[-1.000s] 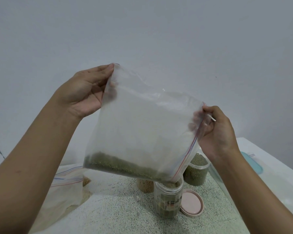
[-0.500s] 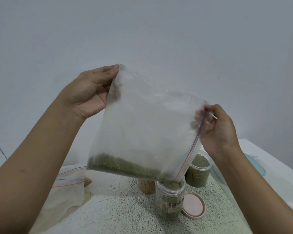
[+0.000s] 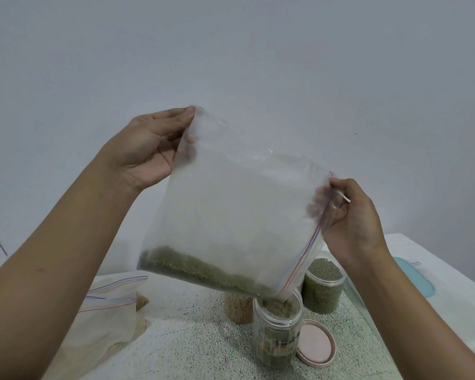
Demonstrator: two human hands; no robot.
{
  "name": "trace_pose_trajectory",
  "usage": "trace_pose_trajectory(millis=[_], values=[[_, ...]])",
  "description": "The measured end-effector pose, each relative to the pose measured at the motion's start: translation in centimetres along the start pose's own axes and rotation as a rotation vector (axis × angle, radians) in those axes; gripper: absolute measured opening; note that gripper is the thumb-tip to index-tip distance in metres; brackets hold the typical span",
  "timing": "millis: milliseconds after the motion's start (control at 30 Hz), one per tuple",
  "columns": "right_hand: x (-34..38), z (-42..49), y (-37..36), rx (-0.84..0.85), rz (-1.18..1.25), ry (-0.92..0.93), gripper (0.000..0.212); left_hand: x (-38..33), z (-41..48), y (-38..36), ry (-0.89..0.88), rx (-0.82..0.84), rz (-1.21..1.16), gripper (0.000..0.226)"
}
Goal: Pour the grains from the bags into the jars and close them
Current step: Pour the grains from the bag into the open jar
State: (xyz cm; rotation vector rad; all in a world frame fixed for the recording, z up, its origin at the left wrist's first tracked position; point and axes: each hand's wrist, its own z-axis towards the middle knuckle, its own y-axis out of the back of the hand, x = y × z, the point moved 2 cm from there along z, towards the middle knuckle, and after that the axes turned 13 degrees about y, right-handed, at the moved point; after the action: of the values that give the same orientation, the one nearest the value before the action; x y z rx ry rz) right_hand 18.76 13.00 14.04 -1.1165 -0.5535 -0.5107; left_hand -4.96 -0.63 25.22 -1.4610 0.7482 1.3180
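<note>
1. The bag (image 3: pixel 231 215) is tipped, and its low open corner sits just over the open jar (image 3: pixel 276 333). If that corner slides off the rim, the green grains (image 3: pixel 198 272) could spill onto the counter (image 3: pixel 189 346).
2. If the bag is tipped up too fast, the grains may rush out all at once and jump over the rim.
3. A bump from the bag could knock the jar over.
4. The left hand (image 3: pixel 146 149) is up high. Its fingers (image 3: pixel 176 116) pinch the bag's top corner.
5. The right hand (image 3: pixel 351 223) is lower. Its fingers (image 3: pixel 337 185) are curled and pinch the bag's zip edge.
6. The pink lid (image 3: pixel 317 344) lies on the counter just beside the jar, not yet on.
</note>
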Motion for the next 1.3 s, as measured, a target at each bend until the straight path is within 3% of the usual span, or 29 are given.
trace_pose_trajectory(millis=[400, 1300], values=[[0.0, -0.5, -0.3, 0.052, 0.037, -0.013, 0.010, -0.8, 0.0, 0.1, -0.011, -0.002, 0.012, 0.020], [0.2, -1.1, -0.2, 0.000, -0.015, 0.046, 0.015, -1.2, 0.8, -0.4, 0.009, 0.023, 0.045, 0.020]])
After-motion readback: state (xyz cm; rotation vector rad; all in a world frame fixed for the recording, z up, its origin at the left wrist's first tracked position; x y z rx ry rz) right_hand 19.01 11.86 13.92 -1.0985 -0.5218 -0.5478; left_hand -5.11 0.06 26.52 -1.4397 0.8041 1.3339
